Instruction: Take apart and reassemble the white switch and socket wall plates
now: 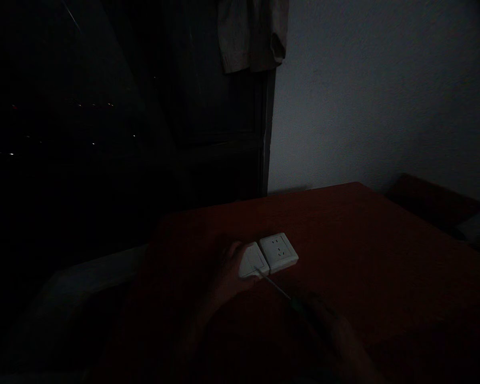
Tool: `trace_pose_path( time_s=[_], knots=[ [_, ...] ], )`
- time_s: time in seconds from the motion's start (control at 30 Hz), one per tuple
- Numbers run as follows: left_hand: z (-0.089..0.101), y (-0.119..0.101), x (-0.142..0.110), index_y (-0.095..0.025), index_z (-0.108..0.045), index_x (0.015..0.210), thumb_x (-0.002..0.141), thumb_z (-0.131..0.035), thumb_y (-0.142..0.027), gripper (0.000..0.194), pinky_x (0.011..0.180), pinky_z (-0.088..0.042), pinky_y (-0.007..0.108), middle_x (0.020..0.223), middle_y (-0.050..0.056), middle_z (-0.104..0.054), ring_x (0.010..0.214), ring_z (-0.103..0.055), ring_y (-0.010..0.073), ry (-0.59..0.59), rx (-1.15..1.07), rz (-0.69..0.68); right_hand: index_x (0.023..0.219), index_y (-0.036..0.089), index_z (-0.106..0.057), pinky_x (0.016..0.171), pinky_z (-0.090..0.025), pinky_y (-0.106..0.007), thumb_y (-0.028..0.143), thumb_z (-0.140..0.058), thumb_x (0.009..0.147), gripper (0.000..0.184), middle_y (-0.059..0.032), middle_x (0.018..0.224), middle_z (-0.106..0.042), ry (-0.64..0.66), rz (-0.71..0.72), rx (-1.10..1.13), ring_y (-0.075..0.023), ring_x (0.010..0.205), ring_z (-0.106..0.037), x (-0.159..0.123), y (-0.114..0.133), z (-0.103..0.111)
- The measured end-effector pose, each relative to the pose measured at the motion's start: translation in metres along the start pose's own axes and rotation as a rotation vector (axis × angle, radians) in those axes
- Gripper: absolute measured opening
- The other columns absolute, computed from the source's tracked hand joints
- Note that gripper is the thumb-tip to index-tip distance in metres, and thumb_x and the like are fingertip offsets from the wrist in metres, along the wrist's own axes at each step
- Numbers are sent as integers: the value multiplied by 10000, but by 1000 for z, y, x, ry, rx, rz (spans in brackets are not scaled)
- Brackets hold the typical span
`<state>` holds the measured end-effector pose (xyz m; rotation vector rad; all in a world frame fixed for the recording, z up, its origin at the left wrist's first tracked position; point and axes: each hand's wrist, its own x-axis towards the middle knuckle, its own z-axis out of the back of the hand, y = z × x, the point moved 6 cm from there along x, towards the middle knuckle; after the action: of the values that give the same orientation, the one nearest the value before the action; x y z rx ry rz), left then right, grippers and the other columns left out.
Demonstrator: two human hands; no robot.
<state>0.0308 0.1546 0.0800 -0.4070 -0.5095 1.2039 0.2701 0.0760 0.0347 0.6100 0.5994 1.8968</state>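
Two white square wall plates lie side by side on the reddish-brown table. The right one is a wall socket (279, 252) with several dark slots. The left one is a plain-faced wall switch (253, 261), and my left hand (232, 269) grips it round its left side, fingers behind and thumb in front. My right hand (324, 317) is very dark, closed on a screwdriver (278, 288) with a thin metal shaft and a greenish handle. The shaft slants up and left, its tip at the face of the switch. Whether the tip touches is too dim to tell.
The reddish-brown table (344, 240) spreads around the plates, its back edge near a pale wall (344, 96). A dark window (124, 117) with small outside lights is at left. Pale cloth (248, 34) hangs above. Another dark reddish surface (436, 197) stands at right.
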Motion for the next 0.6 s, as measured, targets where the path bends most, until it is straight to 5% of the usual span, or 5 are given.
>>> trace_pose_path(
  time_s=[0.6],
  knots=[
    [-3,5,-7,-287,-353,1399,711,-703,-269,772,1066,-354,429,1425,77,-378,1274,-422,298,4,-8,62,1388,273,-457,990,-490,-359,257,-482,903,486,-74,1390,-528,-42,85,-116,-241,1214,-551,-17,-3,-11]
  ],
)
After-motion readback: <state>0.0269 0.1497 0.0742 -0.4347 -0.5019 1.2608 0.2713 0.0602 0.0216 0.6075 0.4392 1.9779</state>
